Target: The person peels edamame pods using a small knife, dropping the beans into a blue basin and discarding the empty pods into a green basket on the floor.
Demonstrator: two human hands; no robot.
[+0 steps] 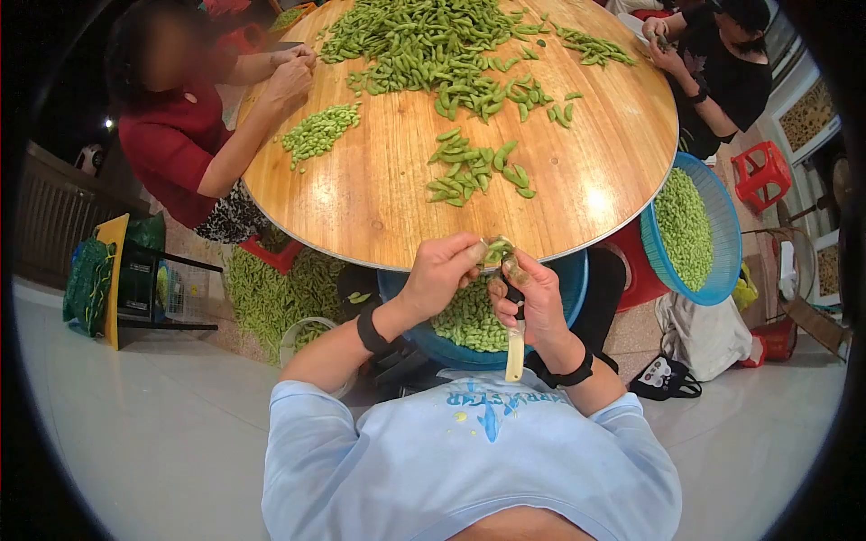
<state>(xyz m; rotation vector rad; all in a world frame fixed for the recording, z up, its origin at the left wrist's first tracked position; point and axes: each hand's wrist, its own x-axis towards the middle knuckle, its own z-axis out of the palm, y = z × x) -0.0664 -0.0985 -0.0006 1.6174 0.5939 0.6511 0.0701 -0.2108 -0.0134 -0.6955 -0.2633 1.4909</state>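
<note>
Left hand (442,270): fingers pinched on one end of a green pod (497,250)
Right hand (534,302): fingers clenched round a knife (514,353), pale handle pointing back toward the body, thumb up against the pod
Pod: held in the air between both hands, just off the near edge of the round wooden bench (379,180) and above the blue basin (578,281)
Basin contents: shelled beans (465,320) piled directly below the hands
Blade: hidden behind the fingers; it probably meets the pod's tip, but the view does not settle it
Step in hand: by the look of it, one pod is being opened over the basin, with many unshelled pods (424,45) heaped on the bench
Next move calls for: a firm pinch from the left, a short controlled stroke of the knife away from the thumb, hands kept over the basin so the beans drop in
Nearby: two other people work pods at the far side
</note>
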